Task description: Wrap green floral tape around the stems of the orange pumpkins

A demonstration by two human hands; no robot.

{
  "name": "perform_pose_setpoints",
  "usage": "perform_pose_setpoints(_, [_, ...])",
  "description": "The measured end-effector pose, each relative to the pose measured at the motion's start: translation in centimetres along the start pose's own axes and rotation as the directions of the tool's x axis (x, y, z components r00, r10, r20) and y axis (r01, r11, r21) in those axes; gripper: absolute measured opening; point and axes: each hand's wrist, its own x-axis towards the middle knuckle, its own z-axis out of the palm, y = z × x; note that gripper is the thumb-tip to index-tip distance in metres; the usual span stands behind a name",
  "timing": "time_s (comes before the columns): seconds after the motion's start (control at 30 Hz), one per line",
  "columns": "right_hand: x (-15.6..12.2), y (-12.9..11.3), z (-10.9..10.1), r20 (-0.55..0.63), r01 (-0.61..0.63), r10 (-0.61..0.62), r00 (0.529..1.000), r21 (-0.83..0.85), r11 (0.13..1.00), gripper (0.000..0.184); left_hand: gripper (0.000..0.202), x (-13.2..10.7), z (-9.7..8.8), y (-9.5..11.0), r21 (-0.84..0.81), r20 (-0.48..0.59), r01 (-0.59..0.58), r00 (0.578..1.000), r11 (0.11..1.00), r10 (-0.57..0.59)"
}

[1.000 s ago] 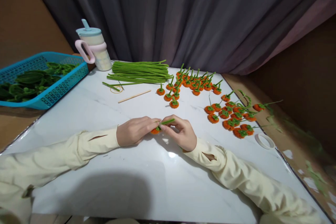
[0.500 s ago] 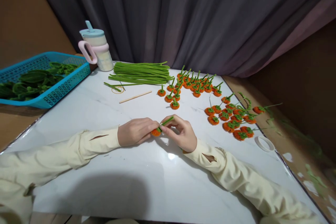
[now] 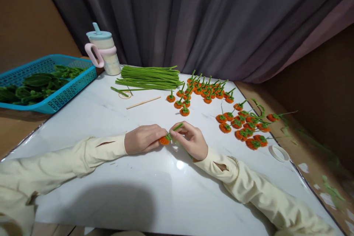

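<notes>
Orange pumpkin [image 3: 165, 141] sits pinched in the left hand [image 3: 143, 139], green stem [image 3: 177, 127] in the right hand [image 3: 193, 142]; stemmed pumpkins [image 3: 198, 90] at 1 o'clock look done, threaded pumpkins [image 3: 249, 125] at 3 o'clock seem left.

Fuzzy orange pumpkin [image 3: 164, 141], glossy tabletop [image 3: 193, 199]

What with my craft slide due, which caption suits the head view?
Over a white table, left hand holds an orange craft pumpkin, right hand a green strip; more pumpkins sit beyond.

The rounded orange piece [image 3: 164, 141] sits between left hand [image 3: 145, 139] and right hand [image 3: 192, 141], partly hidden. Its green stem [image 3: 177, 127] slants up rightward.
</notes>
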Motion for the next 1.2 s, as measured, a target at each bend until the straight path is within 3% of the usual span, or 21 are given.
perform_pose_setpoints(0.33, [-0.24, -0.57, -0.34, 0.068, 0.027, -0.032, 0.997, 0.063, 0.998, 0.020, 0.025, -0.06, 0.13, 0.05, -0.029, -0.020, 0.024, 1.000, 0.999, -0.024])
perform_pose_setpoints(1.2, [-0.08, -0.07, -0.23, 0.002, 0.011, -0.011, 1.000, 0.001, 1.000, 0.020, 0.024, 0.29, -0.28, 0.01, 0.100, 0.004, -0.102, 0.995, 0.990, 0.102])
